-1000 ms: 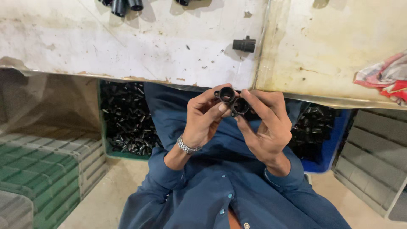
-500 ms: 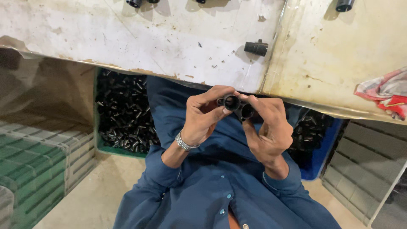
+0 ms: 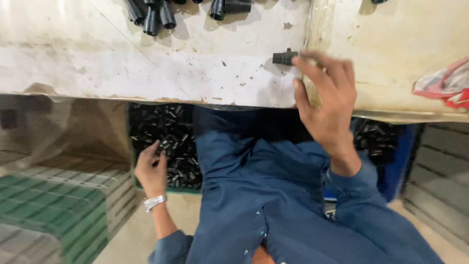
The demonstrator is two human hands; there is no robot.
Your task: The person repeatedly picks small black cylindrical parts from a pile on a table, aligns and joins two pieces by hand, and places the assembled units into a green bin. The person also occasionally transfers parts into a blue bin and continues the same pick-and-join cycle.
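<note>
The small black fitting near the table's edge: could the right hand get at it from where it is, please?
Probably yes: the right hand is over the table, its fingers beside the small black fitting, with nothing between.

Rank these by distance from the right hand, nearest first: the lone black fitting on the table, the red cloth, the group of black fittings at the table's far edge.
From the right hand:
1. Lone black fitting: at the fingertips, just left.
2. Red cloth: right, on the table edge.
3. Group of black fittings: far left, top of view.
</note>
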